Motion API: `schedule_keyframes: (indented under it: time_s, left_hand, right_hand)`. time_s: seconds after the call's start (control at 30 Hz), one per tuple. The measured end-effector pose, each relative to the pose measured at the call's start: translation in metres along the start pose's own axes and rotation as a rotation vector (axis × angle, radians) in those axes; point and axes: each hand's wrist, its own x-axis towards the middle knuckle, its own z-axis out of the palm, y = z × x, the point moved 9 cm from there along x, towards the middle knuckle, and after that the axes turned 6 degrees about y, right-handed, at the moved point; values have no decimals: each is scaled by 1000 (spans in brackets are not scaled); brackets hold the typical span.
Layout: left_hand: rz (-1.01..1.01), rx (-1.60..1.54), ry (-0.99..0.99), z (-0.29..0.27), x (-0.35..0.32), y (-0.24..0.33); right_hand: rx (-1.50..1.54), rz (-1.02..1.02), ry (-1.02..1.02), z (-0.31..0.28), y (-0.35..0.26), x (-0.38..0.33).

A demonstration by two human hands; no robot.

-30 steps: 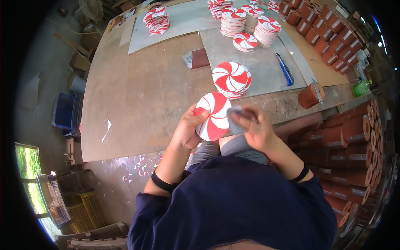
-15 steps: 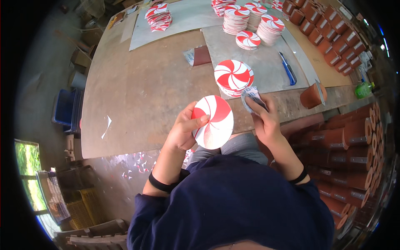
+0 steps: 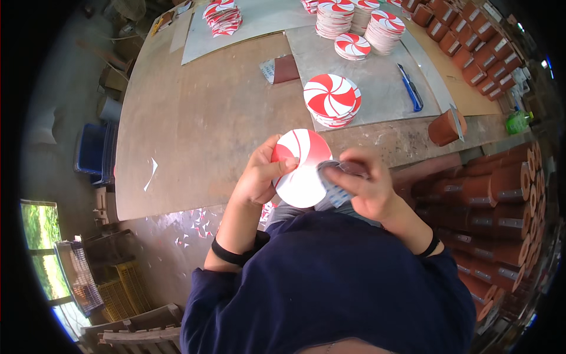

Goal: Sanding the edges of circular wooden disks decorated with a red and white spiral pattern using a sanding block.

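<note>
My left hand [image 3: 259, 176] grips a round disc [image 3: 299, 187] with red and white swirls by its left edge, thumb on top. In my right hand [image 3: 372, 187] is a folded piece of sandpaper [image 3: 336, 193] with a printed pale back, held against the disc's right edge. Just beyond my hands a short stack of swirled discs [image 3: 330, 97] sits on the table. Another piece of sandpaper [image 3: 286, 68], brown side partly up, lies behind it to the left. A blue utility knife [image 3: 411, 88] rests right of the stack.
More disc stacks [image 3: 334, 22] stand at the back of the wooden table [image 3: 200, 124], with a messier pile [image 3: 222, 19] farther left. A brown cylinder [image 3: 443, 130] with a metal strip and a green bottle [image 3: 518, 122] are at the right. Brown cylinders [image 3: 471, 206] are piled beside me.
My right hand has moved left and toward me, bringing the sandpaper from beside the stack to the disc's edge. The disc remains in my left hand, and the view has shifted slightly.
</note>
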Motion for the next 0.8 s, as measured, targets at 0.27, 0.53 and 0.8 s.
schedule_keyframes:
  time_s: [0.27, 0.53, 0.8]
  left_hand:
    - [-2, 196, 17, -4, -5, 9]
    - [43, 177, 97, -2, 7, 8]
    - [-56, -349, 221, 9, 10, -31]
  right_hand:
    - [-77, 247, -16, -3, 47, -11]
    - [669, 902, 61, 27, 71, -15]
    - [411, 712, 133, 22, 66, 0]
